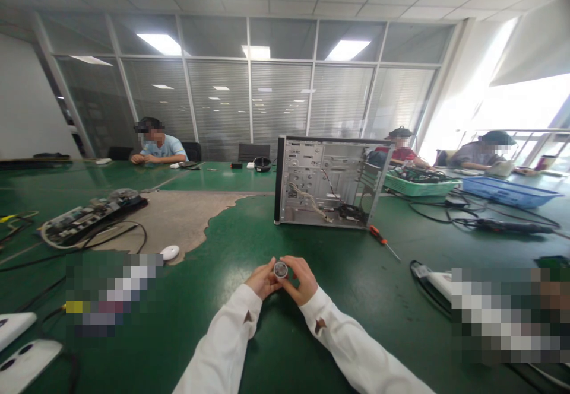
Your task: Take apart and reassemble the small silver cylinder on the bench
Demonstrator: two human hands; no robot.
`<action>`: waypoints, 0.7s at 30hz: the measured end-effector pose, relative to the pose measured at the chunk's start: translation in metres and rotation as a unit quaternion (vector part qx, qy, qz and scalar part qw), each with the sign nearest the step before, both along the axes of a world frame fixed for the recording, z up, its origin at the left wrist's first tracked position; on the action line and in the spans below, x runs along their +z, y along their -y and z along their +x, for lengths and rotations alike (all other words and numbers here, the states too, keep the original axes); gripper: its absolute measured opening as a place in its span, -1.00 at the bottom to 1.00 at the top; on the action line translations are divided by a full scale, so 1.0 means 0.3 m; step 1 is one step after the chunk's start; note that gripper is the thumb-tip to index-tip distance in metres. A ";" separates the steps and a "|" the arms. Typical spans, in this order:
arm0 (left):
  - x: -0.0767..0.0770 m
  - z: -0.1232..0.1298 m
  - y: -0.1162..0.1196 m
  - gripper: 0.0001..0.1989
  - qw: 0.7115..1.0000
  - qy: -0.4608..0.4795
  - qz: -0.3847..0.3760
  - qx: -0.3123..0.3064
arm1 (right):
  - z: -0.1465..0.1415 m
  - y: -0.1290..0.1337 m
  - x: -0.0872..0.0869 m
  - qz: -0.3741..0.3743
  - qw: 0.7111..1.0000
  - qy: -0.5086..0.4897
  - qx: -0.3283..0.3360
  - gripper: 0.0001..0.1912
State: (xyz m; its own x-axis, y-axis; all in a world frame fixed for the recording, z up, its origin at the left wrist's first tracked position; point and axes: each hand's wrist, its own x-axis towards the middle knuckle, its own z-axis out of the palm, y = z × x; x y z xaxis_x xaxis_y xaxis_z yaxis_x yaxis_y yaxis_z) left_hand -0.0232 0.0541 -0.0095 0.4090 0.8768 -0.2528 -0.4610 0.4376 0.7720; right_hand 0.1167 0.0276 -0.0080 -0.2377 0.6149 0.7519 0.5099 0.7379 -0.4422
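Observation:
A small round container (280, 270) with a pale rim and greyish contents is held between both hands over the green table (249, 240). My left hand (263, 279) grips its left side, fingers closed round it. On the right side, my right hand (301, 278) pinches it with thumb and fingers. What exactly lies in the container is too small to make out. Beyond the hands stands an open computer case (327, 183), its inside showing metal bays, cables and a black fan. An orange and black screwdriver (383, 242) lies by the case's lower right corner.
Back right are a green basket (421, 187) of cables and a blue basket (510, 192). A black tool (512, 226) with a cable lies at right. At left are a circuit assembly (95, 216) and a white disc (170, 253). Several people sit across the table.

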 end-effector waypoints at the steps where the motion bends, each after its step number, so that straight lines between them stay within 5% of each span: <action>1: 0.001 -0.002 -0.001 -0.70 1.000 0.002 -0.007 -0.013 | -0.002 -0.002 -0.002 0.004 1.000 -0.010 -0.006 -0.61; 11: 0.033 -0.042 0.014 -0.44 0.982 0.101 -0.052 -0.148 | -0.012 -0.040 -0.040 -0.070 0.985 -0.140 -0.070 -0.69; 21: 0.046 -0.030 0.025 -0.46 0.981 0.123 -0.042 -0.141 | 0.020 -0.052 -0.029 -0.176 0.959 -0.192 -0.114 -0.71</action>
State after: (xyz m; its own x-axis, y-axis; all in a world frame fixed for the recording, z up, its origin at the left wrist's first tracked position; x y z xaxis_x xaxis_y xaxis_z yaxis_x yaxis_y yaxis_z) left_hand -0.0322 0.0467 0.0042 0.6903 0.7002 -0.1823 -0.4802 0.6319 0.6084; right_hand 0.1227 0.0431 -0.0168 0.1854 0.8502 0.4927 0.3890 0.3969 -0.8313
